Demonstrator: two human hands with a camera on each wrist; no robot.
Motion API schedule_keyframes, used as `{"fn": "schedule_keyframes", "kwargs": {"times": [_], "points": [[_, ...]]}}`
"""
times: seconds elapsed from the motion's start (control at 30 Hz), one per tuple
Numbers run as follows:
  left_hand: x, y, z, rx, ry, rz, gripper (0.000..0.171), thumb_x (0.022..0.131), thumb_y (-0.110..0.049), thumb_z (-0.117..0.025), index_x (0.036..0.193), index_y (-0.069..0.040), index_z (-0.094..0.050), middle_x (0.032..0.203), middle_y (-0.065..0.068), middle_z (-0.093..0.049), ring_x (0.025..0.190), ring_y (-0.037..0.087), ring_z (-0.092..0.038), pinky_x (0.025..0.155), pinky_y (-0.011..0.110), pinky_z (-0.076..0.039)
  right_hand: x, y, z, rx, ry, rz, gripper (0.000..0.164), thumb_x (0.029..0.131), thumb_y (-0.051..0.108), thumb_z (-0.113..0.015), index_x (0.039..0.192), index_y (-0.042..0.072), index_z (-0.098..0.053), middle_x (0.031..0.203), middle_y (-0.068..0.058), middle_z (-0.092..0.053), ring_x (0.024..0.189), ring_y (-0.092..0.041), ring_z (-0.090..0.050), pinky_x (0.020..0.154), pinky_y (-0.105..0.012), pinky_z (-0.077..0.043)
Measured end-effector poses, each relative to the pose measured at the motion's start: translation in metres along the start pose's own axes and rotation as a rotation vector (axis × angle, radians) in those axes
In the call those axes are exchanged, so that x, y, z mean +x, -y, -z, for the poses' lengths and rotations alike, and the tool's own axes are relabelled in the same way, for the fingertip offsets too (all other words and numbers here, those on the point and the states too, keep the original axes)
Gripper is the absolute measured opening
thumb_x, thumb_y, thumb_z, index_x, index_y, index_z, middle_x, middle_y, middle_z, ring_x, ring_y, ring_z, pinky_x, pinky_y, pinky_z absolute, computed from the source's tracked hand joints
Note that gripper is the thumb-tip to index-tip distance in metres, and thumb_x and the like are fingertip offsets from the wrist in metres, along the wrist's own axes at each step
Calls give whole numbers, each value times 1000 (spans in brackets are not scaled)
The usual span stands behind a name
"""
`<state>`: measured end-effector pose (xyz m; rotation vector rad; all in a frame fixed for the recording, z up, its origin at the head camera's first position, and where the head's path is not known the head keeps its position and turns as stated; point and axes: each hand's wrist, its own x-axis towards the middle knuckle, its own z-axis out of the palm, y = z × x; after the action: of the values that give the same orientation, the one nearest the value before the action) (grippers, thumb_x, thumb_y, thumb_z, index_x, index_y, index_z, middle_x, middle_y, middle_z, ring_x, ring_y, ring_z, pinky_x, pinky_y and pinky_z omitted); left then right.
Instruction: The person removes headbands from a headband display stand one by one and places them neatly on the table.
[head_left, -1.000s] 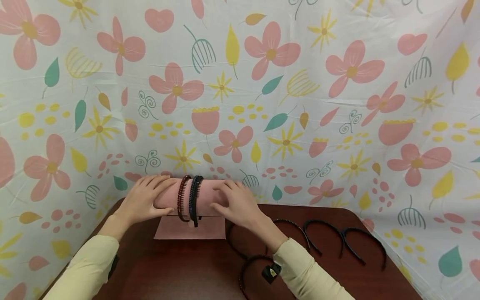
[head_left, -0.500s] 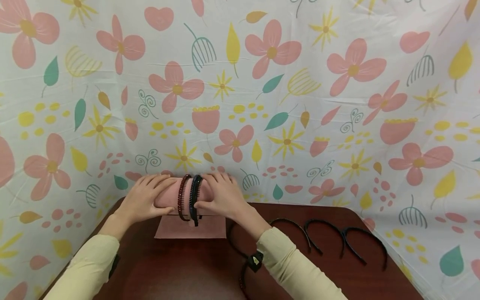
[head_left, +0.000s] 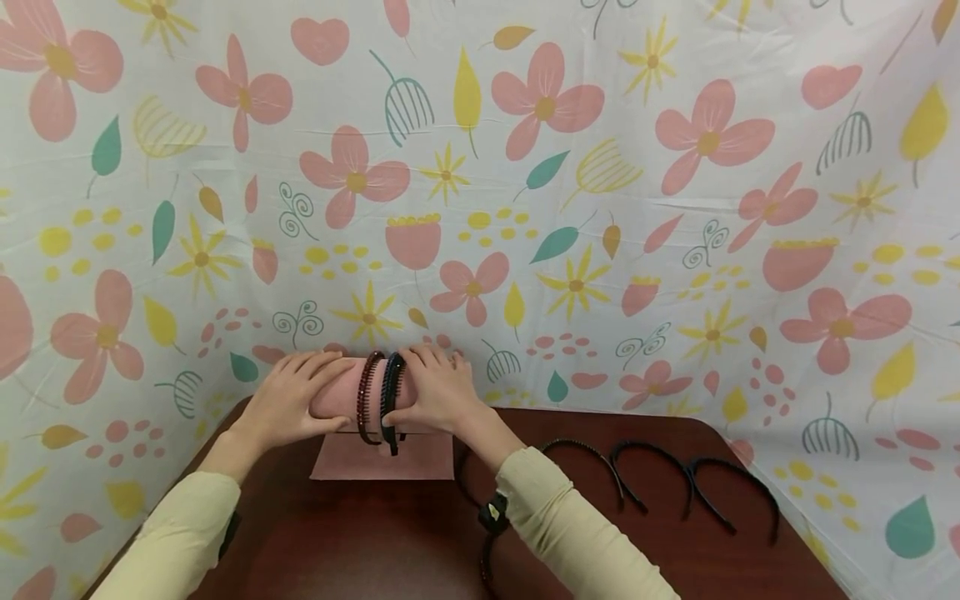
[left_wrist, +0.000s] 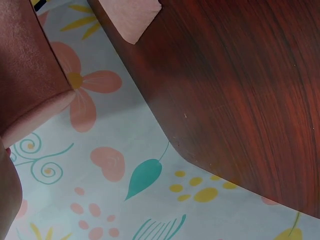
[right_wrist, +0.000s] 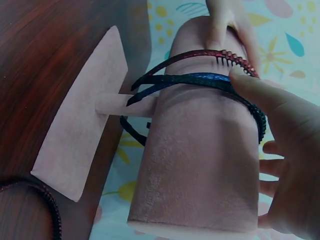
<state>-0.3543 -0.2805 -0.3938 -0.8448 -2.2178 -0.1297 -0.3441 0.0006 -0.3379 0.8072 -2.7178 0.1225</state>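
Observation:
A pink velvet headband stand (head_left: 337,400) has a padded roll on a post over a flat base (head_left: 382,462). Round the roll sit a red beaded headband (head_left: 366,396) and, to its right, dark blue toothed headbands (head_left: 390,400); the right wrist view suggests two dark bands lying close together. My left hand (head_left: 288,400) grips the roll's left end, fingers over the top and thumb in front. My right hand (head_left: 442,387) spans the roll's right part. Its thumb tip touches a dark blue headband (right_wrist: 200,77), while the other fingers lie along the roll's far side.
On the brown table (head_left: 337,533), several loose headbands lie to the right, among them a black headband (head_left: 652,450) and another dark headband (head_left: 738,471). A red-dark headband (head_left: 487,567) lies partly behind my right wrist. Floral cloth (head_left: 480,167) hangs behind the table.
My right hand has moved left along the roll until its thumb meets the dark blue headband. My left hand and the headbands on the roll look unmoved.

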Motion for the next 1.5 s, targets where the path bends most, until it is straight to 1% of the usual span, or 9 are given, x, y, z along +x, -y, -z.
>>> {"fn": "schedule_keyframes", "kwargs": {"times": [0.13, 0.37, 0.5, 0.63, 0.83, 1.03, 1.13, 1.3, 1.5], "points": [[0, -2, 1, -3, -2, 7, 84, 70, -62, -75, 142, -23, -55, 138, 10, -58, 122, 36, -53, 101, 60, -40, 2, 2, -4, -30, 16, -19, 111, 68, 76, -72, 156, 21, -31, 157, 1, -38, 147, -23, -33, 114, -63, -29], [1, -4, 1, -8, -14, 7, 85, 69, -61, -77, 141, -22, -56, 137, 10, -59, 122, 36, -53, 100, 61, -41, 2, 0, -9, -20, 18, -2, 120, 66, 73, -76, 157, 15, -23, 163, -4, -29, 154, -30, -17, 117, -65, -23], [2, -6, 1, -12, -9, 8, 85, 69, -62, -76, 142, -23, -55, 137, 10, -59, 123, 35, -52, 101, 60, -40, 0, -3, -12, -40, -3, 5, 125, 64, 72, -78, 158, 14, -21, 162, -3, -31, 154, -28, -19, 118, -64, -22], [3, -6, 0, -11, -5, 9, 86, 69, -62, -76, 142, -23, -55, 138, 10, -58, 123, 35, -53, 102, 60, -39, -3, -7, -14, -52, -45, 17, 123, 62, 72, -79, 156, 15, -25, 160, -3, -35, 153, -26, -22, 118, -64, -22], [2, -4, 1, -4, 1, 9, 85, 69, -61, -77, 142, -22, -55, 138, 10, -58, 123, 37, -53, 102, 61, -39, -7, -16, -16, -23, -95, 42, 118, 61, 71, -81, 152, 15, -31, 155, -3, -41, 152, -25, -26, 116, -64, -24], [0, -3, 2, -5, 6, 10, 85, 69, -61, -77, 142, -22, -55, 139, 9, -57, 123, 37, -53, 102, 61, -39, -13, -25, -14, 56, -92, 33, 114, 63, 66, -83, 151, 14, -31, 155, -4, -41, 151, -29, -28, 116, -67, -21], [0, -2, 2, -5, 3, 8, 85, 69, -61, -77, 142, -22, -55, 139, 8, -57, 123, 37, -53, 102, 61, -39, -16, -30, -14, 70, -89, 13, 113, 63, 66, -83, 150, 15, -31, 155, -2, -41, 151, -27, -28, 116, -67, -21], [1, -2, 3, -8, 1, 7, 86, 68, -60, -78, 142, -22, -55, 138, 9, -58, 123, 37, -53, 101, 61, -39, -19, -39, -14, 76, -82, -21, 117, 62, 69, -81, 153, 17, -29, 154, 1, -41, 149, -25, -30, 118, -66, -20], [1, -4, 5, -22, 16, 20, 86, 69, -59, -79, 142, -23, -55, 139, 9, -57, 124, 36, -52, 101, 62, -39, -24, -47, -12, 100, -93, -35, 113, 62, 68, -82, 151, 18, -34, 151, 1, -44, 148, -24, -32, 116, -67, -23]]}}
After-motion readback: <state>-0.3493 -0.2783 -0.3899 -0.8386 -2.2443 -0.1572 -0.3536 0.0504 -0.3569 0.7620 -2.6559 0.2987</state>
